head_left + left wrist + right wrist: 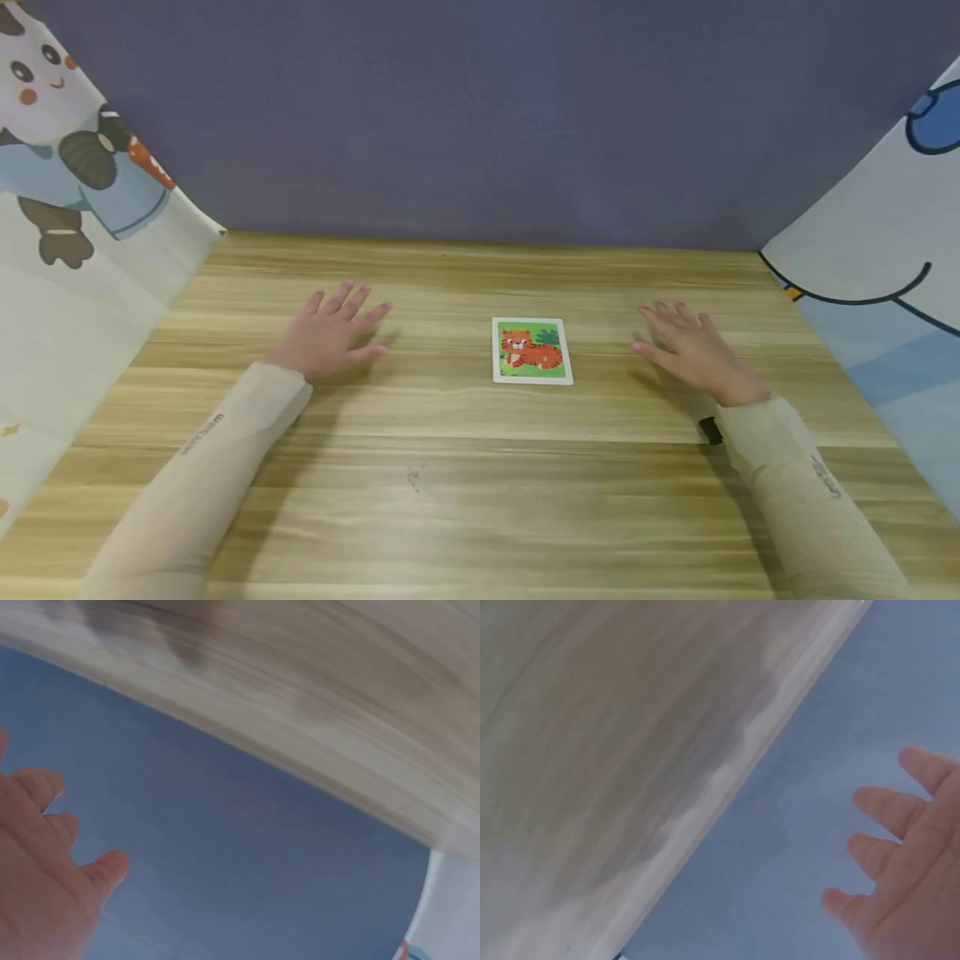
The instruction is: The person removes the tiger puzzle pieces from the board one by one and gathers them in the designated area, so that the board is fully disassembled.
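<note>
A white-bordered picture card (531, 351) lies face up on the wooden table, showing an orange tiger on green. To its left, my left hand (327, 337) is spread with the fingers apart, holding nothing. On the card's other side, my right hand (691, 354) also has its fingers extended and holds nothing. Both hands are apart from the card and cast shadows on the tabletop. The left wrist view shows part of the left hand (45, 862), and the right wrist view part of the right hand (911, 855); the card appears in neither.
The wood-grain table (480, 500) ends at a dark blue-grey backdrop (480, 125). Cartoon-printed cloth (82, 317) hangs along the left side, with another printed cloth (847, 242) on the right. A small black piece (709, 430) shows beside the right cuff.
</note>
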